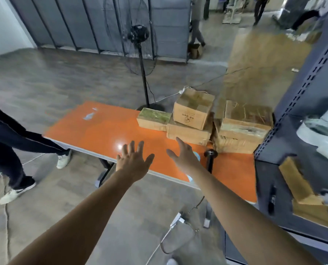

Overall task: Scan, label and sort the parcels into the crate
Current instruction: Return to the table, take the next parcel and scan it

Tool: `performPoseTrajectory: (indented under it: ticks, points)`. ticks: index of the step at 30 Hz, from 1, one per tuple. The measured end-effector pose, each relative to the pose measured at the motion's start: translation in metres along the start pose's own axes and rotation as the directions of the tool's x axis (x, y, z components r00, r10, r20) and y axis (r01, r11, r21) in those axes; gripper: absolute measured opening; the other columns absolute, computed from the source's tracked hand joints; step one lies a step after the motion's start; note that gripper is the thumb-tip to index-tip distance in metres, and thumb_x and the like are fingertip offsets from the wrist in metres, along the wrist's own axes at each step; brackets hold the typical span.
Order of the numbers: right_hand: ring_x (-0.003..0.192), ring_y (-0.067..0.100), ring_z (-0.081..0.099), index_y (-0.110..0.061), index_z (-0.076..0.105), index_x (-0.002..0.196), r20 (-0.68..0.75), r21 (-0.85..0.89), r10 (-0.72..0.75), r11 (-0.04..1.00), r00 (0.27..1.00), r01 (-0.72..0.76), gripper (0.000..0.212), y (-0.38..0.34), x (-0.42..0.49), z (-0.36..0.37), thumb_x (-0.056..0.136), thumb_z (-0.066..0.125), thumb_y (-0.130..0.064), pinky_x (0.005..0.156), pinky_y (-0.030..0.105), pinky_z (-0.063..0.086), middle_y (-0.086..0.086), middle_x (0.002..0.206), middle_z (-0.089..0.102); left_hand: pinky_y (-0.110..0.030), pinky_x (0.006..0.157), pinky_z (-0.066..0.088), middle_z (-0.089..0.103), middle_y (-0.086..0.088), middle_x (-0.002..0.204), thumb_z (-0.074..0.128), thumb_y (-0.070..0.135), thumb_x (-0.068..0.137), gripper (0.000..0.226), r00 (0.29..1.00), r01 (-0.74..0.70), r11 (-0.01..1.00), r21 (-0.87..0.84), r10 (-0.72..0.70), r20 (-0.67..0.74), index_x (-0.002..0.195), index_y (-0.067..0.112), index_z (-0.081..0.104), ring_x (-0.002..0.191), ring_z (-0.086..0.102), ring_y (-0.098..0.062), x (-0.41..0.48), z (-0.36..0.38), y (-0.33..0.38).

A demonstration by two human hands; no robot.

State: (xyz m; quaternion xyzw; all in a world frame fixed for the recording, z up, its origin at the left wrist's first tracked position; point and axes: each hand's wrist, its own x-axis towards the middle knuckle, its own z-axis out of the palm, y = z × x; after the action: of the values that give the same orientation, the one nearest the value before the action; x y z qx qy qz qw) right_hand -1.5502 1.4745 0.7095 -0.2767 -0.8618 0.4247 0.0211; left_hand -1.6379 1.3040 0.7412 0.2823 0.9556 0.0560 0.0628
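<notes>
1 orange table bears 4 cardboard parcels toward its 2 o'clock corner: a flat parcel, a wide parcel, a tilted parcel atop that one, and a big parcel, whose bulk may be 2 stacked; that cannot be told. 2 bare hands show: the left hand and the right hand. There is 1 black stand at the table's 4 o'clock, 1 pedestal fan at 12 o'clock, 1 shelving rack at 3 o'clock, 1 bystander at 9 o'clock and 1 floor carton at 1 o'clock.
</notes>
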Motion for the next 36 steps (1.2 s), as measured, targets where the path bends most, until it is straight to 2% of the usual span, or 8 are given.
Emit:
performPoseTrajectory:
  ticks: [5,16,20,23,26,30,33,36]
  points:
    - [0.135,0.026,0.043,-0.035,0.012,0.156,0.0,0.076,0.002,0.997,1.0,-0.002,0.069,-0.004,0.042,-0.005,0.098,0.042,-0.058,0.088,0.032,0.042,0.004,0.162,0.014,-0.052,0.11,0.029,0.015,-0.008,0.159,0.03,0.062,0.096,0.071,0.999,0.014,1.0,0.002,-0.014,0.036,0.154,0.025,0.012,0.144,0.015,-0.032,0.054,-0.001,0.001]
    - [0.145,0.023,0.031,-0.03,0.017,0.157,-0.041,0.111,0.036,0.993,0.999,-0.032,0.065,-0.026,0.137,0.011,0.101,0.039,-0.055,0.106,0.033,0.034,0.001,0.163,0.016,-0.052,0.11,0.029,0.013,-0.009,0.159,0.029,0.059,0.097,0.068,0.996,-0.012,0.998,-0.056,0.017,0.091,0.153,0.024,0.012,0.144,0.014,-0.033,0.188,0.002,-0.013]
    - [0.146,0.022,0.028,-0.029,0.017,0.157,-0.053,0.076,0.102,0.992,0.993,-0.098,0.066,-0.035,0.193,0.023,0.1,0.037,-0.057,0.107,0.034,0.033,0.001,0.164,0.013,-0.051,0.11,0.029,0.012,-0.007,0.159,0.029,0.059,0.098,0.068,0.99,-0.035,0.997,-0.065,0.043,0.133,0.153,0.025,0.011,0.144,0.015,-0.032,0.252,0.011,-0.031]
    - [0.148,0.024,0.025,-0.028,0.018,0.157,-0.085,0.053,0.16,0.986,0.984,-0.156,0.068,-0.044,0.24,0.033,0.099,0.037,-0.059,0.115,0.041,0.03,0.002,0.163,0.017,-0.052,0.111,0.028,0.011,-0.008,0.16,0.029,0.06,0.097,0.069,0.981,-0.056,0.993,-0.109,0.075,0.181,0.154,0.025,0.012,0.144,0.015,-0.034,0.308,0.018,-0.047]
    - [0.144,0.029,0.032,-0.025,0.021,0.156,-0.113,-0.01,0.225,0.974,0.968,-0.228,0.069,-0.054,0.286,0.044,0.098,0.036,-0.061,0.114,0.047,0.032,0.006,0.159,0.028,-0.052,0.111,0.028,0.011,-0.009,0.16,0.03,0.059,0.097,0.071,0.963,-0.069,0.986,-0.154,0.106,0.248,0.155,0.023,0.01,0.144,0.016,-0.034,0.355,0.026,-0.058]
    - [0.14,0.03,0.038,-0.018,0.023,0.156,-0.116,-0.115,0.334,0.931,0.936,-0.346,0.067,-0.065,0.333,0.054,0.101,0.035,-0.055,0.11,0.042,0.034,0.013,0.158,0.028,-0.052,0.11,0.027,0.011,-0.01,0.159,0.035,0.057,0.097,0.073,0.928,-0.093,0.977,-0.193,0.155,0.338,0.155,0.026,0.005,0.144,0.015,-0.036,0.408,0.042,-0.068]
    - [0.137,0.032,0.041,-0.013,0.03,0.153,-0.168,-0.131,0.386,0.903,0.907,-0.408,0.062,-0.065,0.358,0.058,0.102,0.038,-0.049,0.108,0.04,0.036,0.016,0.153,0.037,-0.053,0.11,0.028,0.012,-0.013,0.159,0.037,0.053,0.098,0.07,0.889,-0.106,0.974,-0.198,0.182,0.42,0.155,0.026,0.006,0.144,0.015,-0.038,0.436,0.056,-0.071]
    - [0.121,0.034,0.055,-0.014,0.034,0.149,-0.21,-0.086,0.453,0.874,0.866,-0.478,0.059,-0.057,0.374,0.06,0.1,0.041,-0.047,0.097,0.043,0.046,0.017,0.139,0.053,-0.051,0.113,0.026,0.014,-0.015,0.156,0.039,0.051,0.097,0.068,0.852,-0.124,0.962,-0.244,0.229,0.47,0.154,0.025,0.011,0.142,0.018,-0.037,0.455,0.072,-0.071]
